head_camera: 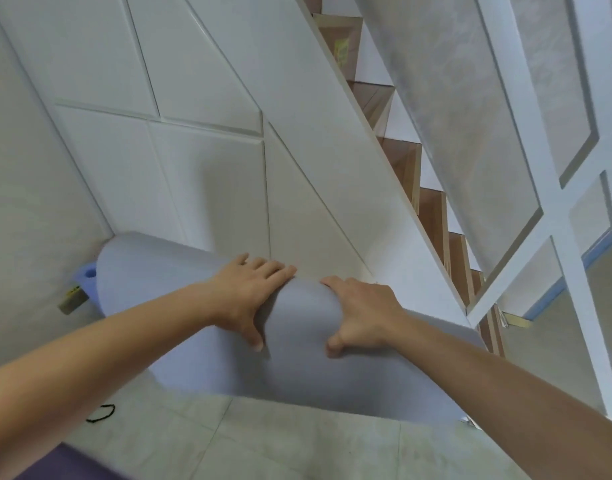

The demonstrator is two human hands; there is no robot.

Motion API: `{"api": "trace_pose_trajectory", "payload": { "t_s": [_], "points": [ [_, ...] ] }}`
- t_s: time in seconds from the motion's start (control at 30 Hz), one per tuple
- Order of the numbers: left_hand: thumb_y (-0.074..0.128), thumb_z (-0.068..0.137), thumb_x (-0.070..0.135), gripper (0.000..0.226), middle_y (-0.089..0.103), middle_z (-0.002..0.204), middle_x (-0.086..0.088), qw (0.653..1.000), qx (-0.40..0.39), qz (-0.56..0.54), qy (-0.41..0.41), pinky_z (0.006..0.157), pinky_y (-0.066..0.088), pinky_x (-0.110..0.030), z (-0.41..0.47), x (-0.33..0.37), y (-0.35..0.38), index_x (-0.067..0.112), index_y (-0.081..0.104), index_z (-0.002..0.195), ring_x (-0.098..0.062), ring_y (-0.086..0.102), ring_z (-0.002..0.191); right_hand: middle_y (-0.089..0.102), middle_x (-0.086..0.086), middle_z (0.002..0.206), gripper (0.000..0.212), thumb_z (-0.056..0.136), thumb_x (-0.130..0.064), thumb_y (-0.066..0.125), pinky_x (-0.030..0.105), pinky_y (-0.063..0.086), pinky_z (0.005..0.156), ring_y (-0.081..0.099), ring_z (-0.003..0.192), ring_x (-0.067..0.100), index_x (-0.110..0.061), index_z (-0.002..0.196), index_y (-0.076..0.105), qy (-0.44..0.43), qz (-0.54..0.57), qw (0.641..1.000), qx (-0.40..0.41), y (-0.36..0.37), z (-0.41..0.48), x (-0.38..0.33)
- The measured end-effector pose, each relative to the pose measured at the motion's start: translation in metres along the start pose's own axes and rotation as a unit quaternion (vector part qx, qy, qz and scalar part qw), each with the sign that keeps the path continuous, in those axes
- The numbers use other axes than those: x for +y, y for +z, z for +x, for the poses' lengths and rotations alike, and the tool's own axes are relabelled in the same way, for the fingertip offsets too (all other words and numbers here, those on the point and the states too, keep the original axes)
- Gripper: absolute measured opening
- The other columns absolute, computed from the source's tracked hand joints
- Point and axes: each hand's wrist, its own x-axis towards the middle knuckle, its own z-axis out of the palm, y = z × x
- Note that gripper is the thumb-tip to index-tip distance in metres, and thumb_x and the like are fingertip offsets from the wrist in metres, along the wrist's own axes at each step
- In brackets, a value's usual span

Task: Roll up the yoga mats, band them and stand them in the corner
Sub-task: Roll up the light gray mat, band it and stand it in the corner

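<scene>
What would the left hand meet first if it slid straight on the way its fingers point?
The left hand, lying on the rolled grey-blue yoga mat, points toward the white panelled stair wall. It would probably meet that wall first, though depth is unclear.

The rolled mat (200, 282) looks like matt, smooth foam; cabinet panels (207, 168) are satin white; stair treads (401, 161) glossy wood; floor tiles (297, 441) smooth.
</scene>
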Motion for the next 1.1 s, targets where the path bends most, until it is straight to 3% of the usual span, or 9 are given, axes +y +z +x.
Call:
{"api": "trace_pose_trajectory", "payload": {
  "t_s": [0.17,0.3,0.47,0.57,0.63,0.73,0.8,0.87,1.1],
  "points": [
    [0.092,0.041,0.051,0.145,0.031,0.154,-0.020,0.980,0.152,0.126,0.006,0.109,0.025,-0.069,-0.013,0.023,0.030,0.018,0.012,0.157,-0.048,0.034,0.138,0.067,-0.014,0.108,0.086,0.042,-0.054,0.090,0.040,0.055,0.089,0.065,0.096,0.013,-0.039,0.119,0.055,0.039,0.255,0.964,-0.066,0.001,0.018,0.007],
    [0.094,0.046,0.038,0.131,0.024,0.157,-0.029,0.960,0.204,0.009,-0.190,0.100,0.034,-0.072,-0.008,0.019,0.045,0.014,0.021,0.153,-0.050,0.024,0.144,0.074,-0.004,0.102,0.063,0.055,-0.028,0.095,0.043,0.060,0.087,0.072,0.091,0.017,-0.027,0.110,0.064,0.062,0.414,0.905,-0.082,0.008,0.028,0.017],
    [0.086,0.074,0.025,0.124,-0.003,0.158,-0.039,0.936,0.159,-0.143,-0.281,0.080,0.054,-0.057,0.004,0.009,0.064,0.011,-0.009,0.153,-0.059,0.017,0.143,0.075,-0.004,0.103,0.076,0.044,-0.037,0.097,0.045,0.060,0.088,0.073,0.092,0.019,-0.025,0.112,0.066,0.079,0.451,0.886,-0.074,0.023,0.045,0.005],
    [0.069,0.090,0.016,0.128,-0.020,0.157,-0.035,0.903,0.142,-0.245,-0.323,0.082,0.053,-0.045,0.003,0.010,0.071,0.028,-0.049,0.138,-0.049,0.054,0.120,0.073,-0.006,0.106,0.083,0.041,-0.042,0.097,0.044,0.059,0.088,0.072,0.094,0.017,-0.028,0.115,0.063,0.077,0.457,0.883,-0.067,0.030,0.054,-0.005],
    [0.063,0.087,0.006,0.125,-0.017,0.160,-0.031,0.872,0.126,-0.331,-0.339,0.087,0.053,-0.042,0.001,0.009,0.070,0.037,-0.047,0.138,-0.044,0.063,0.103,0.072,-0.008,0.107,0.080,0.042,-0.042,0.095,0.042,0.058,0.088,0.071,0.095,0.015,-0.030,0.114,0.063,0.070,0.462,0.882,-0.067,0.033,0.057,-0.014],
    [0.061,0.071,0.015,0.116,0.025,0.162,-0.009,0.715,0.179,-0.577,-0.351,0.101,0.049,-0.041,-0.003,0.004,0.063,0.037,-0.014,0.156,-0.032,0.055,0.127,0.071,-0.011,0.107,0.074,0.045,-0.042,0.092,0.040,0.058,0.088,0.070,0.095,0.012,-0.032,0.112,0.062,0.060,0.467,0.880,-0.064,0.044,0.057,-0.025],
    [0.060,0.062,0.017,0.091,0.064,0.129,0.000,0.506,0.230,-0.746,-0.366,0.084,0.055,-0.038,-0.008,-0.003,0.055,0.019,0.033,0.150,-0.026,0.064,0.108,0.073,-0.013,0.105,0.075,0.043,-0.043,0.092,0.041,0.058,0.088,0.071,0.093,0.011,-0.034,0.112,0.062,0.058,0.470,0.879,-0.057,0.051,0.058,-0.029],
    [0.067,0.065,0.022,0.062,0.073,0.100,0.000,0.383,0.240,-0.818,-0.355,0.067,0.052,-0.033,-0.014,-0.011,0.053,0.010,0.058,0.124,-0.027,0.066,0.084,0.074,-0.013,0.103,0.076,0.043,-0.040,0.093,0.039,0.058,0.087,0.072,0.092,0.010,-0.033,0.113,0.062,0.054,0.484,0.871,-0.061,0.059,0.059,-0.032],
    [0.087,0.065,0.041,0.077,0.073,0.117,-0.010,0.315,0.257,-0.852,-0.330,0.091,0.057,-0.046,-0.028,-0.008,0.067,0.010,0.059,0.130,-0.031,0.071,0.105,0.076,-0.003,0.107,0.086,0.043,-0.034,0.098,0.047,0.057,0.092,0.073,0.098,0.018,-0.021,0.120,0.064,0.005,0.524,0.846,-0.097,0.074,0.057,-0.044]
  ]
}}
